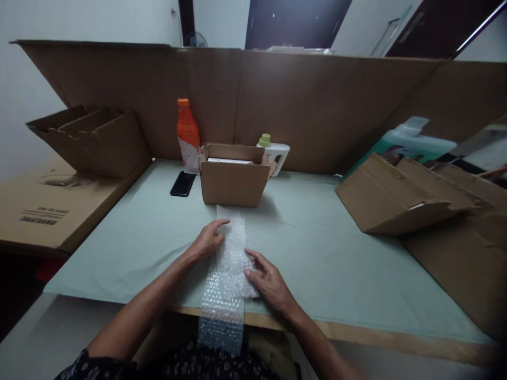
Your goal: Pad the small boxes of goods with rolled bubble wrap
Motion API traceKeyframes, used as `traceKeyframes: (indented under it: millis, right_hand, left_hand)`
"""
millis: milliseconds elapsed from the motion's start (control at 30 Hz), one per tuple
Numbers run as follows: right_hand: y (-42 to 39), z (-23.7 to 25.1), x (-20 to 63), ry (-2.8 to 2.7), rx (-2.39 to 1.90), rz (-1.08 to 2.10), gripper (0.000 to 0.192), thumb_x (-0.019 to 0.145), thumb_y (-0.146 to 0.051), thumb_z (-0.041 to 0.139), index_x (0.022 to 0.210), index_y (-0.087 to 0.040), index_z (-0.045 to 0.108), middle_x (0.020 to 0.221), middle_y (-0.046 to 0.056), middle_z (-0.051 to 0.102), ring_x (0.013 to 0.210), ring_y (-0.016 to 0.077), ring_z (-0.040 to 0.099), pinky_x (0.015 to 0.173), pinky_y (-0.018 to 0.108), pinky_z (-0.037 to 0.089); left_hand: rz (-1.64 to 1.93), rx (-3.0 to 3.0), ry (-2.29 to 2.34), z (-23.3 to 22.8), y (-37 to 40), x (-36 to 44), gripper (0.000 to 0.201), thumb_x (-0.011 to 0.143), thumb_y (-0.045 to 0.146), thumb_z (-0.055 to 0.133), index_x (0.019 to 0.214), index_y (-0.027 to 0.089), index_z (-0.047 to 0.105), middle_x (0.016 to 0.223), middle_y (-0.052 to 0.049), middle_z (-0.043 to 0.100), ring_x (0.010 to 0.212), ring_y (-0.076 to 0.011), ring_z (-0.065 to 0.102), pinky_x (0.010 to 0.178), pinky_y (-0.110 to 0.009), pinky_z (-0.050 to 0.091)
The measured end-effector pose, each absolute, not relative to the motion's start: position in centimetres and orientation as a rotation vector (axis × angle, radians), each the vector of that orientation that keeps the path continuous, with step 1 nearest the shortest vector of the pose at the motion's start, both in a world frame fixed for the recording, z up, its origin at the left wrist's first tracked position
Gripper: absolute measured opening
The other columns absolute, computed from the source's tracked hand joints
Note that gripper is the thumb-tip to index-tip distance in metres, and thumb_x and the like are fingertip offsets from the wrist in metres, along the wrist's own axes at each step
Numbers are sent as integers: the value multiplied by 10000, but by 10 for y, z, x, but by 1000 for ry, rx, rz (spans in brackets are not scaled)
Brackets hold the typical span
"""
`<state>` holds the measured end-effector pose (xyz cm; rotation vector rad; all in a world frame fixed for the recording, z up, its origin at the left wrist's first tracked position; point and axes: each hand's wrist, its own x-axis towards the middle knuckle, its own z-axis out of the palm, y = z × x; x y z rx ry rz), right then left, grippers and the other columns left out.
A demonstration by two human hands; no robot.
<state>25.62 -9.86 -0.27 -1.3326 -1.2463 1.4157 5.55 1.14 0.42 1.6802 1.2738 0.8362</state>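
Observation:
A long strip of bubble wrap [222, 316] runs toward me from beside the cardboard box and hangs over the table's front edge. On top of it lies a whiter, bunched piece of bubble wrap [235, 264]; whether anything is inside, I cannot tell. At the strip's left side is my left hand [209, 238], index finger stretched over it and thumb apart. My right hand [270, 279] rests against the right side of the bunched piece, its index finger and thumb spread. Neither hand visibly grips the wrap. Just beyond stands an open cardboard box [235, 184] with something white inside.
Behind the box are an orange bottle [187, 126] and a white jug [279, 154] with a green cap. A black phone [182, 184] lies left of it. Divided cardboard boxes stand left [114, 142] and right [380, 198], near a teal jug [396, 142]. A cardboard wall [309, 111] closes the back.

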Motion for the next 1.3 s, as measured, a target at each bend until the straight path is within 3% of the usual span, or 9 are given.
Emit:
traceKeyframes:
  millis: [133, 233, 400, 567, 700, 767, 933, 1100, 1300]
  right_hand:
    - [-99, 6, 254, -1291, -1350, 1428, 378, 818, -435, 694, 1118, -206, 679, 882, 16, 647, 673, 127, 532, 608, 252, 470]
    - [-96, 8, 246, -1257, -1339, 1489, 409, 806, -438, 697, 1142, -210, 644, 797, -10, 611, 585, 111, 533, 544, 244, 474]
    - [-95, 8, 244, -1119, -1364, 1644, 537, 745, -443, 748, 1205, -217, 588, 893, -5, 580, 605, 129, 640, 406, 210, 468]
    - [-104, 18, 263, -1145, -1388, 1490, 374, 769, -409, 739, 1055, -180, 663, 1070, 91, 669, 807, 166, 667, 537, 236, 524]
    - [-112, 19, 266, -1272, -1409, 1442, 346, 818, -405, 680, 1075, -173, 683, 925, 64, 704, 752, 165, 640, 575, 266, 512]
    - [-115, 19, 264, -1381, -1430, 1350, 322, 835, -392, 659, 1079, -185, 696, 864, 47, 707, 731, 167, 632, 603, 280, 514]
    - [-123, 23, 264, -1627, -1353, 1021, 227, 878, -314, 608, 1052, -217, 715, 1108, 79, 711, 875, 190, 685, 792, 340, 566]
    - [-142, 12, 277, -1960, -1281, 748, 244, 930, -236, 548, 1128, -235, 690, 1166, 101, 710, 1030, 234, 689, 816, 365, 594]
    - [-181, -9, 282, -2499, -1046, 23, 613, 867, 2, 429, 1431, -222, 515, 1504, 135, 514, 1440, 292, 388, 1040, 502, 471]
  left_hand:
    - [775, 1802, 1308, 7, 26, 53, 538, 744, 77, 506, 1245, 176, 673, 1030, -57, 732, 886, -193, 648, 830, -318, 530]
    - [728, 1890, 1325, 11, 38, 54, 550, 767, 68, 508, 1283, 192, 652, 1078, -53, 734, 987, -217, 659, 921, -350, 517]
    - [650, 1999, 1411, 8, 40, 53, 653, 746, 58, 603, 1382, 202, 575, 1240, -108, 670, 1142, -298, 620, 1029, -414, 458]
    - [640, 2000, 1501, 2, 33, 54, 668, 802, 73, 591, 1456, 158, 481, 1298, -168, 601, 1201, -348, 591, 1055, -478, 437]
    - [680, 1946, 1526, 2, 37, 58, 598, 816, 51, 602, 1394, 193, 541, 1293, -119, 610, 1227, -297, 580, 1093, -441, 430]
    - [698, 1897, 1535, 1, 41, 59, 502, 858, 89, 619, 1347, 194, 572, 1264, -103, 629, 1191, -266, 598, 1074, -436, 456]
    - [725, 1739, 1556, -8, 43, 63, 368, 956, 368, 621, 1266, 174, 584, 1252, -95, 627, 1053, -229, 651, 884, -446, 574]
    - [771, 1687, 1567, -10, 40, 68, 360, 953, 357, 626, 1260, 173, 587, 1254, -95, 627, 1065, -233, 647, 896, -452, 567]
    - [822, 1743, 1555, 4, 21, 62, 616, 820, 177, 687, 1412, 157, 515, 1301, -126, 560, 1003, -212, 641, 1003, -389, 504]
